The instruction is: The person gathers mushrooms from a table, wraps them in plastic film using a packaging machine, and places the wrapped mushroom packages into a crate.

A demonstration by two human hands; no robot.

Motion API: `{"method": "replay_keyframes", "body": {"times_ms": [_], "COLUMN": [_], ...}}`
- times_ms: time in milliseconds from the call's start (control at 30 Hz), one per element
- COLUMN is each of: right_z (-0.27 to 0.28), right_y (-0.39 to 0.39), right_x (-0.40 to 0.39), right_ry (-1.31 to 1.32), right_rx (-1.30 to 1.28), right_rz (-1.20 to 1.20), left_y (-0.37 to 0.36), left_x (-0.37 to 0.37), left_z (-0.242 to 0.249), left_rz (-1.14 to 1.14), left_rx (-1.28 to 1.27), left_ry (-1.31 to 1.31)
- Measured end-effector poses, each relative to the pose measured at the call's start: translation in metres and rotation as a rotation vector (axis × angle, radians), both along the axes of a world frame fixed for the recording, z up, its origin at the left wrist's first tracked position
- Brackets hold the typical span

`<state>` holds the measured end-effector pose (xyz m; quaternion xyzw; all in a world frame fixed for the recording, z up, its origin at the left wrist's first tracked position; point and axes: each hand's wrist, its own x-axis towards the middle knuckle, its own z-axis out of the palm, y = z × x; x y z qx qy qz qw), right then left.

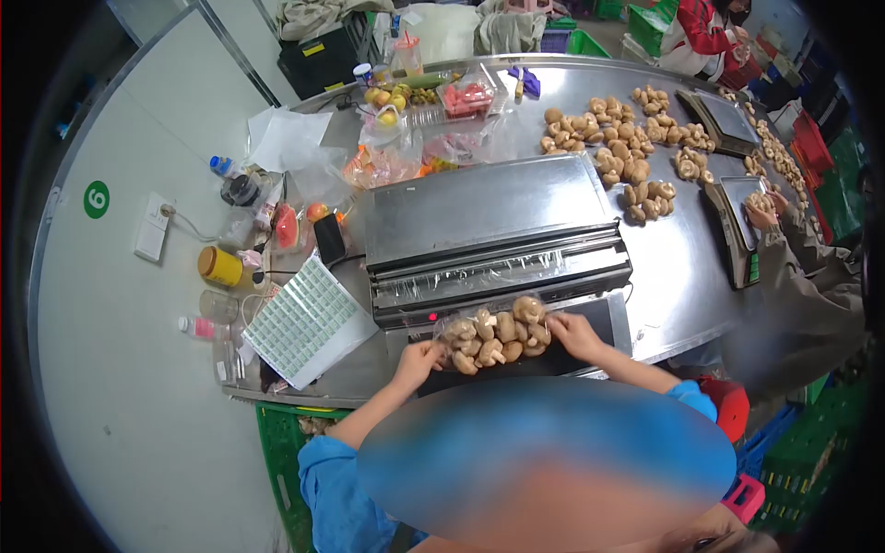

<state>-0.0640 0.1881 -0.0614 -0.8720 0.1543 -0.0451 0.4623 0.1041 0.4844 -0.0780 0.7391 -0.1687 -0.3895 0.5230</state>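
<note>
A: Holding the tray of mushrooms at both ends, you keep it on the dark plate at the front of the wrapping machine. Your left hand has its fingers closed on the left edge, and your right hand has its fingers closed on the right edge.

B: What can go wrong for me here?

A: I think the thin film can tear or wrinkle if you pull it unevenly, because it is soft, clear and shiny. The mushrooms are round, smooth and tan, heaped high, so one can roll off if you tilt the tray. The plate may be hot; I cannot tell, so keep your fingers on the edges.

B: And around me?

A: The steel table is smooth and reflective. A sheet of labels lies just to your left.
</note>
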Motion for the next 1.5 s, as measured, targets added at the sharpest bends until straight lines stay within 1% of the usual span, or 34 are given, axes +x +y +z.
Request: {"method": "replay_keyframes", "body": {"times_ms": [33, 67, 100, 167, 233, 300, 367, 400, 433, 500, 567, 667, 700, 733, 767, 800, 867, 900, 967, 1000, 1033, 1100, 1133, 1167, 1200, 1233, 1267, 1300, 1333, 1367, 1400, 1433, 1467, 1500], "right_z": [0.003, 0.001, -0.003, 0.004, 0.041, -0.022, -0.054, -0.068, -0.026, -0.013, -0.007, -0.002, 0.000, 0.005, 0.013, 0.026, 0.052, 0.086, 0.107, 0.076, 0.069, 0.025, 0.010, 0.029, 0.030, 0.037, 0.065, 0.071, 0.064, 0.055, 0.061, 0.063, 0.047, 0.022], "right_y": [0.014, 0.020, 0.025, 0.023, 0.022, 0.023, 0.048, 0.065, 0.081, 0.101, 0.113, 0.112, 0.109, 0.096, 0.081, 0.066, 0.059, 0.072, 0.117, 0.122, 0.125, 0.134, 0.153, 0.196, 0.232, 0.269, 0.307, 0.339, 0.364, 0.382, 0.393, 0.398, 0.398, 0.392], "right_x": [-0.011, -0.022, -0.035, -0.052, -0.083, -0.130, -0.131, -0.120, -0.089, -0.060, -0.050, -0.056, -0.058, -0.059, -0.057, -0.054, -0.049, -0.041, -0.028, -0.025, -0.020, -0.015, -0.010, -0.013, -0.016, -0.019, -0.019, -0.014, -0.005, -0.005, -0.007, -0.005, -0.001, 0.000], "right_ry": [-0.235, -0.231, -0.085, 0.125, 0.219, 0.418, 0.694, 0.615, 0.653, 0.599, 0.609, 0.656, 0.660, 0.621, 0.564, 0.450, 0.305, 0.293, 0.551, 0.396, 0.526, 0.291, 0.201, 0.103, -0.039, -0.190, -0.106, -0.230, -0.227, -0.210, -0.059, -0.002, 0.064, 0.136], "right_rx": [-0.039, -0.044, 0.177, 0.729, 0.841, 0.858, 0.976, 1.267, 1.413, 1.537, 1.512, 1.273, 1.133, 0.965, 0.789, 0.789, 0.955, 0.493, -0.054, 0.213, 0.395, 0.641, 0.525, 0.451, 0.256, 0.133, 0.098, 0.003, 0.077, 0.155, 0.217, 0.236, 0.284, 0.327], "right_rz": [-0.044, -0.044, -0.202, -0.472, -0.377, -0.366, -0.494, -0.499, -0.353, -0.140, 0.035, 0.323, 0.433, 0.527, 0.595, 0.515, 0.460, 0.777, 1.108, 1.050, 0.933, 0.730, 0.649, 0.653, 0.790, 0.888, 1.004, 1.116, 1.198, 1.276, 1.246, 1.210, 1.159, 1.104], "left_y": [0.004, 0.007, 0.017, 0.038, 0.073, 0.113, 0.126, 0.105, 0.079, 0.040, 0.018, -0.001, -0.013, -0.016, -0.016, -0.016, -0.012, -0.004, 0.004, 0.008, 0.027, 0.064, 0.080, 0.093, 0.099, 0.123, 0.157, 0.203, 0.242, 0.288, 0.323, 0.369, 0.393, 0.421], "left_x": [-0.010, -0.019, -0.025, -0.034, -0.065, -0.094, -0.132, -0.134, -0.131, -0.135, -0.140, -0.154, -0.158, -0.169, -0.179, -0.190, -0.196, -0.210, -0.242, -0.257, -0.257, -0.256, -0.259, -0.250, -0.247, -0.238, -0.231, -0.230, -0.237, -0.249, -0.266, -0.288, -0.311, -0.341], "left_z": [0.007, 0.004, 0.003, 0.006, -0.001, -0.049, -0.208, -0.180, -0.136, -0.097, -0.055, -0.009, 0.000, 0.050, 0.067, 0.085, 0.047, 0.023, -0.013, -0.032, -0.006, 0.034, 0.020, 0.043, 0.016, 0.029, 0.007, -0.002, -0.021, -0.039, -0.019, -0.056, -0.067, -0.081], "left_rz": [0.011, 0.105, 0.103, 0.373, 0.320, 0.079, 0.246, 0.116, 0.009, -0.050, -0.045, -0.019, -0.057, 0.079, 0.188, 0.319, 0.076, -0.045, -0.065, 0.061, 0.303, 0.717, 0.595, 0.751, 1.013, 1.216, 1.323, 1.334, 1.495, 1.541, 1.630, 1.654, 1.789, 1.638], "left_rx": [-0.028, -0.069, -0.067, -0.455, -0.292, 0.215, 0.045, -0.016, -0.102, -0.268, -0.420, -0.628, -0.951, -0.877, -0.873, -0.872, -1.061, -1.125, -1.173, -1.146, -1.195, -1.200, -1.279, -0.838, -0.574, -0.713, -0.598, -0.723, -0.669, -0.585, -0.467, -0.318, -0.356, -0.162], "left_ry": [-0.107, -0.206, -0.199, 0.667, 0.810, 0.521, 0.481, 0.377, 0.347, 0.361, 0.385, 0.435, 0.271, 0.636, 0.816, 0.989, 0.949, 0.926, -0.015, -0.416, 0.083, 1.122, 0.639, 0.144, -0.241, -0.209, -0.187, -0.046, -0.031, -0.219, -0.119, -0.240, -0.001, 0.001]}}
